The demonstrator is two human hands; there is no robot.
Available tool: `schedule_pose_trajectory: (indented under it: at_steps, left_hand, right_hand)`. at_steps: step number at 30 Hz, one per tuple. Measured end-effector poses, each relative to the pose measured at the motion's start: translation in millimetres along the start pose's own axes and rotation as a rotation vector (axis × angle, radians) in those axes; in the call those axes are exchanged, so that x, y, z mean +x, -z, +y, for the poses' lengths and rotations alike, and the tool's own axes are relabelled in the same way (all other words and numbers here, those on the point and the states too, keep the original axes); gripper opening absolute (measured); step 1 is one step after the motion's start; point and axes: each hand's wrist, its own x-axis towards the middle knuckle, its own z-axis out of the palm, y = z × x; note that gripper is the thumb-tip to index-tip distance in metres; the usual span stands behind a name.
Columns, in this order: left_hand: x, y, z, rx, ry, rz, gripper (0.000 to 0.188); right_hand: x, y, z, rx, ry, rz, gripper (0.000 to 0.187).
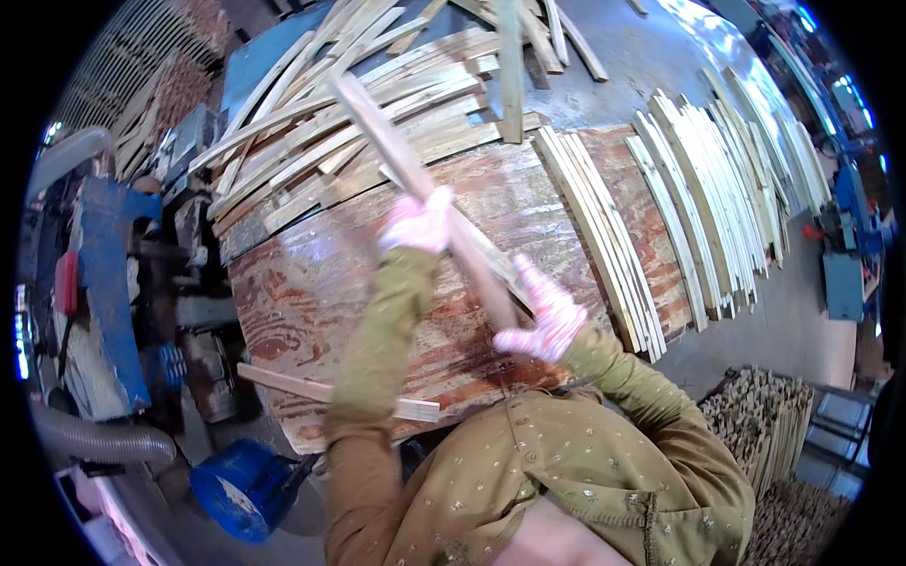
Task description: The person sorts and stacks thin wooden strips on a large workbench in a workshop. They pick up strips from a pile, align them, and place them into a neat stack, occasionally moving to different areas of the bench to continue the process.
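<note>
My left hand (418, 222), in a pink-and-white glove, is closed round a long wooden strip (387, 141) near its middle. Slanting across the worktable (311, 283), the strip runs from upper left to lower right and is smeared by motion. My right hand (547, 316), in a striped pink glove, is open beside the strip's near end, thumb and fingers apart. Whether it touches that end I cannot tell. A second pale edge, perhaps another strip (486, 247), shows just behind the held one. By my left forearm, a short strip (283, 379) lies across the table's near edge.
Jumbled wooden strips (415, 104) cover the far left. A row of strips (604, 245) lies at the right, with more rows (708, 189) beyond. Blue machinery (109, 292) stands left, above a blue round stool (243, 491). Bundled sticks (755, 415) stand at the lower right.
</note>
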Motion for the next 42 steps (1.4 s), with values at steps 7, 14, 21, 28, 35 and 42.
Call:
schedule_pose_trajectory:
  at_steps: [7,14,21,28,35,42]
  left_hand:
    - [16.9,-84.3,-59.5,0.583,-0.069,0.301,0.101]
    - [18.3,-122.4,-111.0,0.837,0.092,0.466,0.105]
    - [33.7,-62.7,-117.4,0.790,0.229,0.460,0.095]
    - [84.4,-88.2,-96.7,1.011,-0.339,0.415,0.077]
    - [174.5,-229.8,11.3,1.065,-0.522,0.289,0.093]
    - [219.7,-240.6,15.7,0.945,-0.360,0.287,0.084]
  right_hand:
    - [-60.1,17.1,57.1,-0.096,-0.583,-0.167,0.047]
    - [-106.0,54.3,97.5,-0.372,-0.698,0.072,0.047]
    - [-89.3,42.0,152.2,-0.511,-0.732,0.264,0.117]
    - [-122.7,41.9,145.8,-0.461,-0.780,0.287,0.114]
    - [-146.2,27.6,155.2,-0.473,-0.851,0.373,0.116]
    - [-102.8,55.0,167.3,-0.473,-0.787,0.316,0.115]
